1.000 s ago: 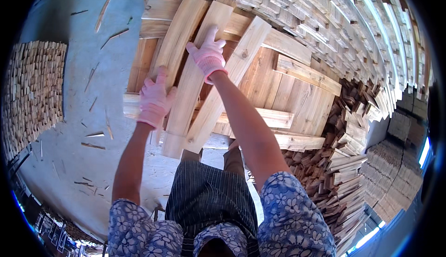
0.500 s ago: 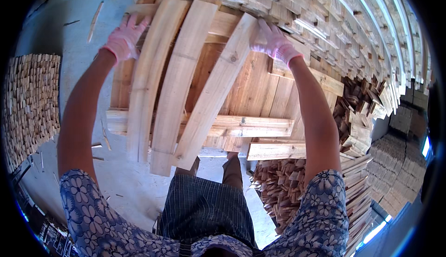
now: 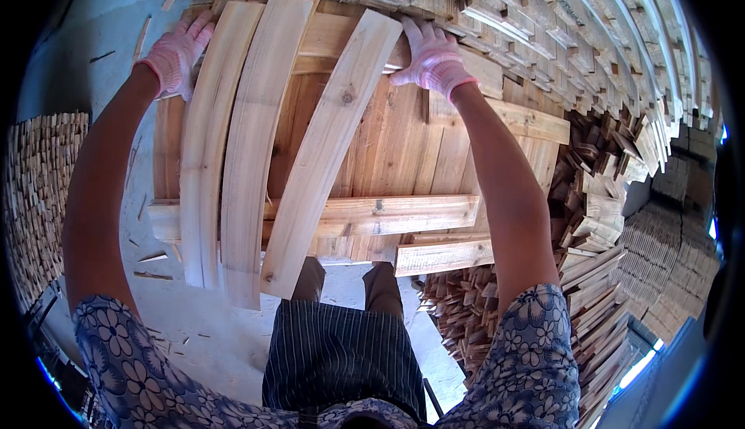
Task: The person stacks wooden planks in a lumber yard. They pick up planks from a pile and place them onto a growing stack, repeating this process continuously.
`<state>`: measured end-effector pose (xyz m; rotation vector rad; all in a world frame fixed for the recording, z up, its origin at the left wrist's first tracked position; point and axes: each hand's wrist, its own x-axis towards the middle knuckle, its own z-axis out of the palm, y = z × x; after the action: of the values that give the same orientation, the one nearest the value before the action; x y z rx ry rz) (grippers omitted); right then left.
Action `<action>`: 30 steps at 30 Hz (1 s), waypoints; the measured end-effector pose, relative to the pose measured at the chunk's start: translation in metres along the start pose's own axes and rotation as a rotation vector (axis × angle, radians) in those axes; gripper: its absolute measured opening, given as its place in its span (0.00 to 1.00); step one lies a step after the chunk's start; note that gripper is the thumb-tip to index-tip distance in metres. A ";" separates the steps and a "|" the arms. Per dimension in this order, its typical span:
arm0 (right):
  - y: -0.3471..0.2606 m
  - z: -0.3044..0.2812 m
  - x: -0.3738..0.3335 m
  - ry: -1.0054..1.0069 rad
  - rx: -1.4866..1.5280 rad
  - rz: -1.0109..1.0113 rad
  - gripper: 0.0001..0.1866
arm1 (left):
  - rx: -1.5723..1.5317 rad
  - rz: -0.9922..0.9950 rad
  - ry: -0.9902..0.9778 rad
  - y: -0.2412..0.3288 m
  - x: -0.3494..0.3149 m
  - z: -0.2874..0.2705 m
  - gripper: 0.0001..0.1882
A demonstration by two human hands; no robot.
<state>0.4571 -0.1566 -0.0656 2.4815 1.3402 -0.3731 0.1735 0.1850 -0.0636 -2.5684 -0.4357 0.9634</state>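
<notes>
Both my hands wear pinkish-white gloves. My left hand (image 3: pixel 177 54) is at the far left, fingers stretched out along the outer side of the leftmost long plank (image 3: pixel 217 138). Close beside that plank lies a second long plank (image 3: pixel 258 138). A third plank (image 3: pixel 330 153) slants, its near end toward the second one. My right hand (image 3: pixel 431 58) is spread beside the slanted plank's far end, thumb apart; whether it touches the plank I cannot tell. These planks lie across a crosswise board (image 3: pixel 388 213) on a layer of brownish boards (image 3: pixel 396 142).
A shorter board (image 3: pixel 444 256) lies near the front right. Stacked wood (image 3: pixel 559 33) rises at the far side and right. Wood offcuts (image 3: pixel 466 305) are heaped lower right, and another stack (image 3: pixel 46 196) stands left. Splinters litter the pale floor (image 3: pixel 194 344).
The view has shifted. My left hand and the long planks have moved left, the first two planks now closer together. My right hand's fingers are more spread than before.
</notes>
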 end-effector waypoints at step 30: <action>0.005 0.006 0.002 -0.051 -0.036 -0.113 0.64 | -0.375 0.036 -0.029 -0.004 -0.026 -0.021 0.55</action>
<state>0.4613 -0.1599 -0.0707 2.3576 1.4572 -0.4305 0.1683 0.1739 -0.0328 -2.9059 -0.6326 1.0133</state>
